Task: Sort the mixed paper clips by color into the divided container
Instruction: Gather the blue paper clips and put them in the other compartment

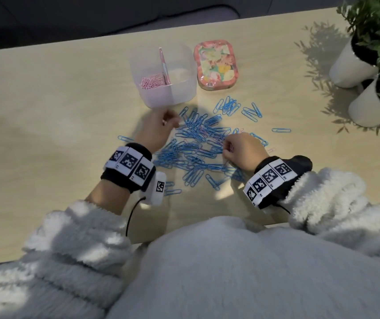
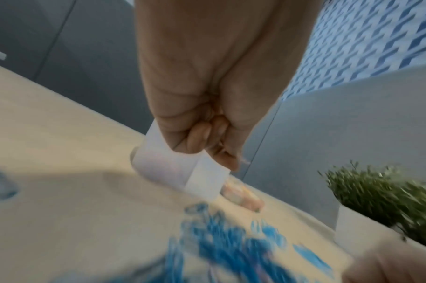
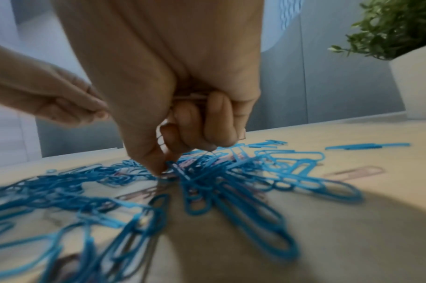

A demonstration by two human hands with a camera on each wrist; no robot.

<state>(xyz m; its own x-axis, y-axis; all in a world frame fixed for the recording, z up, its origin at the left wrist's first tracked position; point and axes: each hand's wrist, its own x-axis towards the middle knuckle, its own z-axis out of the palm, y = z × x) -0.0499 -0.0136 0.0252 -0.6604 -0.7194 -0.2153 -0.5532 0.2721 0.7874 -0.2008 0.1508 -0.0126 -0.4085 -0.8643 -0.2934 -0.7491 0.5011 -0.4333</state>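
A heap of blue paper clips (image 1: 198, 143) with a few pink ones mixed in covers the table's middle. Behind it stands the translucent divided container (image 1: 184, 88); pink clips (image 1: 152, 82) lie in its left compartment, and the right one looks bare. My left hand (image 1: 169, 122) hovers just in front of the container with curled fingers, pinching what looks like one pale pink clip (image 2: 244, 161). My right hand (image 1: 227, 146) is down on the heap. It holds a few pink clips (image 3: 190, 97) in its curled fingers, while its thumb and forefinger (image 3: 158, 168) pinch into the pile.
The floral lid (image 1: 216, 65) lies to the right of the container. Two white pots with green plants (image 1: 350, 65) (image 1: 368, 107) stand at the far right. A stray pink clip (image 1: 271, 150) and single blue clips (image 1: 281, 130) (image 1: 124, 138) lie around the heap.
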